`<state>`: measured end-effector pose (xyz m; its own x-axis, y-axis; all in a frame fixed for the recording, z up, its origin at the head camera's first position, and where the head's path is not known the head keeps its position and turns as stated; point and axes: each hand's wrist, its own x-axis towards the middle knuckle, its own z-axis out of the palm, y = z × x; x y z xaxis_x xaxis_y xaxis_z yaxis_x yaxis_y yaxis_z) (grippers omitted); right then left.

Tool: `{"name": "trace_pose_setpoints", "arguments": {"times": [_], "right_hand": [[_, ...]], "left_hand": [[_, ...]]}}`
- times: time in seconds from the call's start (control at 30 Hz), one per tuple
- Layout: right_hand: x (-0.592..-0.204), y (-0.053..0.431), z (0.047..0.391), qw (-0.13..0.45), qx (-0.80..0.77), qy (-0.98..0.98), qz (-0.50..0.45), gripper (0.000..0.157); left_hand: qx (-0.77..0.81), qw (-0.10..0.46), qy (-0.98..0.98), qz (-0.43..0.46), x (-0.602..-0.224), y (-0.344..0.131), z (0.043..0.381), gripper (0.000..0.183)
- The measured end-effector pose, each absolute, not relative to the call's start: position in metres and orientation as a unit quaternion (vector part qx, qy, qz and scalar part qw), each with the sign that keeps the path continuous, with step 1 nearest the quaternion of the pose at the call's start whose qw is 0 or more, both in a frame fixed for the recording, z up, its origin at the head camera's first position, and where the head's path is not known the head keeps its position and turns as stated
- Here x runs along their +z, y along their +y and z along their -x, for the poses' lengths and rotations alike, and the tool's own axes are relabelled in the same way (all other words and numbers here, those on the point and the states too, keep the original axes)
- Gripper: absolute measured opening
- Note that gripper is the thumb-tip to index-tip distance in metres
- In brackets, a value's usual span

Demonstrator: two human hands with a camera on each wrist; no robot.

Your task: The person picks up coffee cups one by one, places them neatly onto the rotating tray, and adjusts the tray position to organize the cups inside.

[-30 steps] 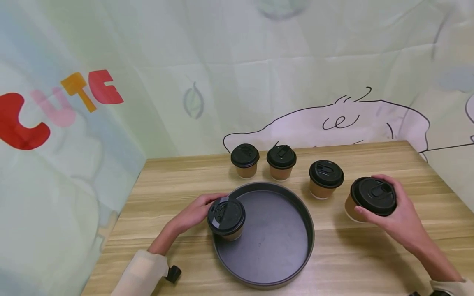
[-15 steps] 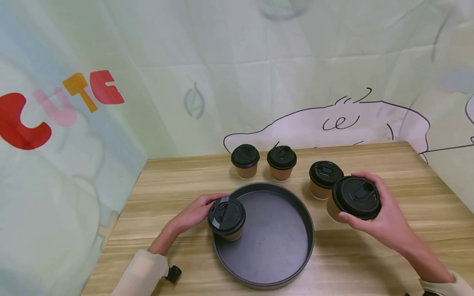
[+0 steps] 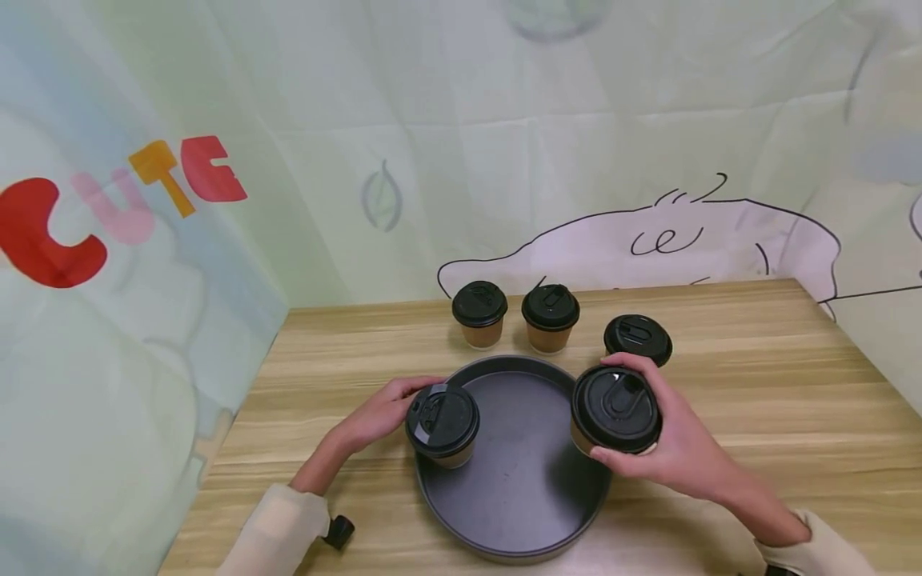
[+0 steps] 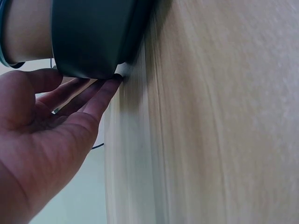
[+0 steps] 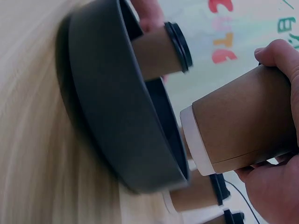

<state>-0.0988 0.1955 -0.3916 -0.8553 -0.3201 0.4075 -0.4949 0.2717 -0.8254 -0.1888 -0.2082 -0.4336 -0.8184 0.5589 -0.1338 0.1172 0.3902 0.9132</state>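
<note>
My right hand (image 3: 666, 432) grips a brown paper coffee cup (image 5: 243, 121) with a black lid (image 3: 617, 408), fingers and thumb around its sides. This cup hangs over the right rim of a round dark grey pan (image 3: 519, 480), its white base just above the rim in the right wrist view. On the pan's left side my left hand (image 3: 382, 412) touches the outer wall, its fingers (image 4: 100, 100) nearly straight in the left wrist view. Beside that hand, a second lidded coffee cup (image 3: 442, 428) stands inside the pan, hiding part of the fingers.
Two lidded cups, one (image 3: 480, 314) left of the other (image 3: 550, 318), stand behind the pan on the wooden table (image 3: 324, 360). Another lidded cup (image 3: 639, 336) is behind my right hand, partly covered. A printed cloth (image 3: 324, 160) hangs along the table's back and left edges.
My right hand has carried its cup leftward, from the table on the right, past the nearby cup to above the pan's right rim. The left hand, pan and other cups keep their places.
</note>
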Motion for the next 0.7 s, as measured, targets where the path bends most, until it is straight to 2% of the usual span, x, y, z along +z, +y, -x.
{"name": "trace_pose_setpoints", "arguments": {"times": [0.7], "right_hand": [[-0.408,0.118,0.093,-0.042,0.579,-0.746,-0.326,0.087]], "left_hand": [[0.506,0.212,0.811,-0.201,-0.433,-0.207,0.188,0.042]]}}
